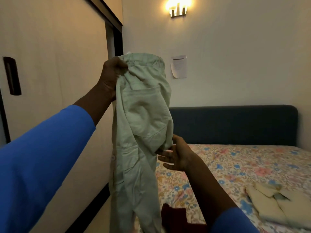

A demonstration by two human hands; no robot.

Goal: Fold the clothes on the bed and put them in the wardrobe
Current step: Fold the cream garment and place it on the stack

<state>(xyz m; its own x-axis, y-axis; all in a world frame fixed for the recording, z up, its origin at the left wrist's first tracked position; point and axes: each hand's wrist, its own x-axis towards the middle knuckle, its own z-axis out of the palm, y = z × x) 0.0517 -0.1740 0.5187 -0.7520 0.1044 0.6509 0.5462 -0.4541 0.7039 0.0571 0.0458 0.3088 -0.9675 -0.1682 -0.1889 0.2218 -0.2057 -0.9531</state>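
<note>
Hanging unfolded from left hand (110, 77) grip, trousers (139, 132); right hand (176, 156) slack-fingered beside them; cream garment (276, 206) beyond, on bed (235, 165); wardrobe (50, 64) pending.

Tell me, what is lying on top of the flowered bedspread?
A cream garment lies on the bedspread, and a dark cloth at its near edge. The held-up pale green trousers hide its left side.

Light: 1 wall lamp (178, 9) glows warm yellow, high on the wall ahead of you.
Ahead: you face a plain pale wall (235, 47); 1 sheet of paper (178, 66) is stuck to it, its lower corner curling.
Right: the bed (252, 165) wears a floral cover in pink and blue; its dark blue padded headboard (235, 123) stands against that wall.
Left: the wardrobe (58, 56) shows you a pale door with a dark frame and 1 dark recessed handle (12, 75).
</note>
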